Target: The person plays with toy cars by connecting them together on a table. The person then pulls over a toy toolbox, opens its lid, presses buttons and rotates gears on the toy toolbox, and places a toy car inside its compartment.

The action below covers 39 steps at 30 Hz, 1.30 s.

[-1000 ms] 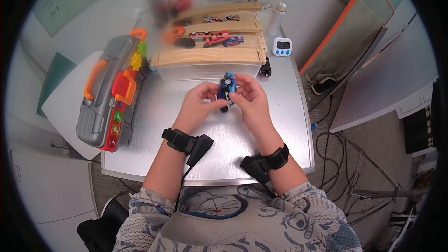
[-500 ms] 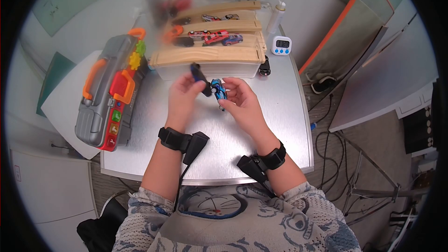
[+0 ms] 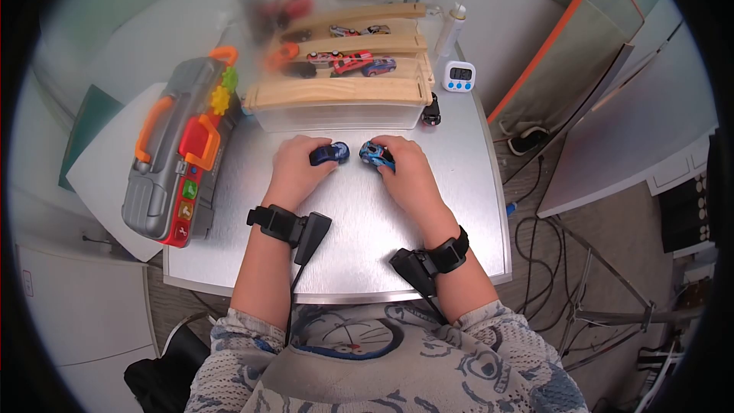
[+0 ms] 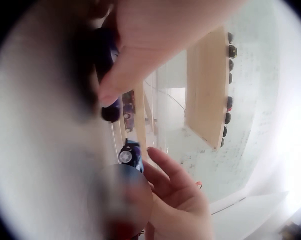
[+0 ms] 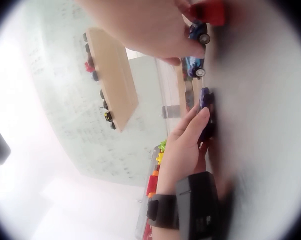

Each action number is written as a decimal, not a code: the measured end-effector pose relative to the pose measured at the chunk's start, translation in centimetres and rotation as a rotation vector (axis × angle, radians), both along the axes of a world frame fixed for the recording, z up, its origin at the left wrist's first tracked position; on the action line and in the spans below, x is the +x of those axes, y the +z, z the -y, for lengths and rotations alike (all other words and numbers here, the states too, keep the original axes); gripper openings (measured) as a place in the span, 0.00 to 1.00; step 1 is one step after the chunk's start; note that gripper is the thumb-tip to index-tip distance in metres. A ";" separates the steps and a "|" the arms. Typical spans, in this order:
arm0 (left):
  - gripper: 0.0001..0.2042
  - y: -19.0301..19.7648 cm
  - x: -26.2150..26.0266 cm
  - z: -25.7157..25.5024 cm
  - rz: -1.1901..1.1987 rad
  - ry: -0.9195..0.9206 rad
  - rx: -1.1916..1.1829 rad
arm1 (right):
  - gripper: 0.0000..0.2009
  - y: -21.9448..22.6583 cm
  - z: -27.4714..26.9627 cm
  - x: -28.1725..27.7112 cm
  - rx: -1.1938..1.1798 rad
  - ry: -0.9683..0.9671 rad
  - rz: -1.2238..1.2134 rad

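Note:
My left hand (image 3: 297,170) grips a dark blue toy car (image 3: 329,154) between thumb and fingers, low over the silver tabletop (image 3: 359,245). Facing it across a small gap, a light blue toy car (image 3: 375,154) is pinched by my right hand (image 3: 407,177). The two cars point nose to nose in the head view. In the left wrist view, the thumb lies along the side of the dark car (image 4: 109,75), and the light blue car (image 4: 132,156) shows a white wheel. From the right wrist, both the light blue car (image 5: 196,66) and the dark one (image 5: 205,99) are seen side-on.
Behind the hands stands a clear bin (image 3: 344,116) topped by wooden tiers (image 3: 336,92) with several toy cars. A grey toy toolbox (image 3: 172,153) with orange handles is at the left. A black toy car (image 3: 431,110), a white timer (image 3: 459,76) and a spray bottle (image 3: 451,28) stand right of the bin.
The two cars were held up together, then drew apart. The left hand's car swung from tilted upright to level, and both cars have come down toward the tabletop, facing each other.

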State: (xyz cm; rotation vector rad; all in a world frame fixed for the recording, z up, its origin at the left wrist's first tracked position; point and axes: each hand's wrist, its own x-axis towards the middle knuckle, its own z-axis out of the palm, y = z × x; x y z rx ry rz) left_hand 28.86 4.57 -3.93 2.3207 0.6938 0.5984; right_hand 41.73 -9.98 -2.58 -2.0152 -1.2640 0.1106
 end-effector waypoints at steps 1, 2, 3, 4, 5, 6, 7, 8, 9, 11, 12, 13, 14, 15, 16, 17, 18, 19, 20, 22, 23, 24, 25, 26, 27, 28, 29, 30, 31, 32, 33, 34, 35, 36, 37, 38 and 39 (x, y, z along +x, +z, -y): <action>0.17 0.1 -0.1 0.1 -0.068 0.000 0.082 | 0.17 -0.3 0.0 0.1 0.000 0.000 0.002; 0.17 0.0 0.0 0.0 -0.067 0.000 0.082 | 0.17 -0.9 0.0 0.2 -0.025 0.017 0.023; 0.18 -0.2 0.1 -0.2 0.005 0.009 0.008 | 0.17 -1.1 0.0 0.2 -0.050 0.033 0.045; 0.19 -0.2 0.2 -0.3 0.077 0.017 -0.064 | 0.17 -1.0 0.1 0.2 -0.046 0.034 0.049; 0.19 -0.1 0.2 -0.4 0.080 0.019 -0.062 | 0.17 -1.0 0.1 0.2 -0.035 0.025 0.093; 0.20 0.2 0.1 -0.4 0.128 0.083 0.002 | 0.17 -1.0 0.2 0.0 -0.025 0.017 0.134; 0.20 0.6 0.1 -0.3 0.176 0.147 0.065 | 0.17 -0.9 0.2 -0.1 -0.022 0.020 0.135; 0.20 1.0 -0.1 -0.3 0.177 0.148 0.067 | 0.17 -0.7 0.3 -0.3 -0.038 -0.011 0.179; 0.21 1.5 -0.2 -0.3 0.176 0.201 0.157 | 0.18 -0.5 0.3 -0.4 -0.053 -0.044 0.222; 0.22 2.0 -0.2 -0.2 0.176 0.252 0.246 | 0.18 -0.2 0.3 -0.1 -0.105 -0.024 0.220; 0.23 2.1 -0.1 0.0 0.140 0.276 0.353 | 0.18 -0.1 0.3 -0.1 -0.157 -0.003 0.216; 0.24 2.2 -0.1 0.1 0.104 0.300 0.459 | 0.18 -0.2 0.3 0.0 -0.157 -0.003 0.219; 0.24 2.1 -0.1 0.0 0.106 0.301 0.459 | 0.18 -0.3 0.3 -0.1 -0.122 0.018 0.162; 0.24 1.9 -0.2 -0.1 0.078 0.237 0.418 | 0.18 -0.4 0.4 -0.2 -0.088 0.040 0.107; 0.25 1.8 -0.2 -0.1 0.051 0.173 0.377 | 0.18 -0.3 0.4 -0.3 -0.087 0.042 0.111; 0.25 1.9 -0.2 -0.1 0.055 0.176 0.377 | 0.17 0.0 0.6 -0.4 -0.091 0.050 0.100; 0.23 2.1 -0.1 -0.1 0.085 0.162 0.338 | 0.16 0.2 0.6 -0.5 -0.096 0.059 0.088; 0.22 2.3 -0.1 -0.1 0.117 0.147 0.299 | 0.16 0.2 0.6 -0.5 -0.096 0.061 0.093; 0.22 2.3 -0.1 -0.2 0.123 0.150 0.299 | 0.14 0.0 0.5 -0.4 -0.078 0.084 0.085; 0.19 2.0 -0.1 -0.4 0.125 0.155 0.176 | 0.13 0.2 0.5 -0.6 -0.063 0.112 0.083; 0.19 1.8 -0.1 -0.4 0.131 0.161 0.174 | 0.12 0.6 0.6 -0.9 -0.117 0.088 0.112; 0.18 1.7 -0.1 -0.4 0.174 0.159 0.163 | 0.10 0.9 0.6 -1.0 -0.170 0.063 0.141; 0.17 1.5 0.0 -0.5 0.216 0.157 0.151 | 0.10 0.9 0.6 -1.0 -0.171 0.069 0.149; 0.17 1.4 0.0 -0.5 0.225 0.164 0.151 | 0.11 0.7 0.5 -0.8 -0.210 0.054 0.154; 0.17 1.3 0.1 -0.5 0.246 0.147 0.152 | 0.12 0.7 0.5 -0.6 -0.249 0.038 0.160; 0.16 1.3 0.2 -0.4 0.267 0.131 0.154 | 0.12 0.8 0.5 -0.6 -0.250 0.041 0.170; 0.16 1.4 0.2 -0.3 0.277 0.135 0.153 | 0.13 0.9 0.5 -0.7 -0.254 0.048 0.148; 0.15 1.4 0.2 -0.2 0.286 0.125 0.144 | 0.14 1.1 0.5 -0.6 -0.258 0.056 0.127; 0.15 1.4 0.2 -0.1 0.294 0.114 0.136 | 0.14 1.0 0.4 -0.5 -0.259 0.058 0.138; 0.15 1.5 0.2 -0.1 0.303 0.118 0.135 | 0.15 0.8 0.4 -0.3 -0.268 0.087 0.083; 0.14 1.5 0.2 -0.1 0.295 0.116 0.137 | 0.16 0.8 0.5 -0.2 -0.277 0.114 0.025; 0.14 1.4 0.2 0.0 0.287 0.112 0.139 | 0.16 0.9 0.7 -0.2 -0.279 0.113 0.030; 0.14 1.3 0.2 0.1 0.293 0.112 0.138 | 0.17 1.2 0.9 -0.2 -0.197 0.093 0.043; 0.14 1.2 0.4 0.3 0.316 0.129 0.122 | 0.17 1.5 1.0 -0.3 -0.115 0.072 0.055; 0.13 1.1 0.5 0.4 0.338 0.146 0.106 | 0.17 1.8 1.1 -0.2 -0.114 0.070 0.058; 0.13 0.9 0.6 0.4 0.341 0.145 0.105 | 0.18 2.1 1.3 -0.2 -0.181 0.011 0.079; 0.13 0.7 0.7 0.5 0.351 0.155 0.108 | 0.19 2.4 1.4 -0.3 -0.248 -0.047 0.100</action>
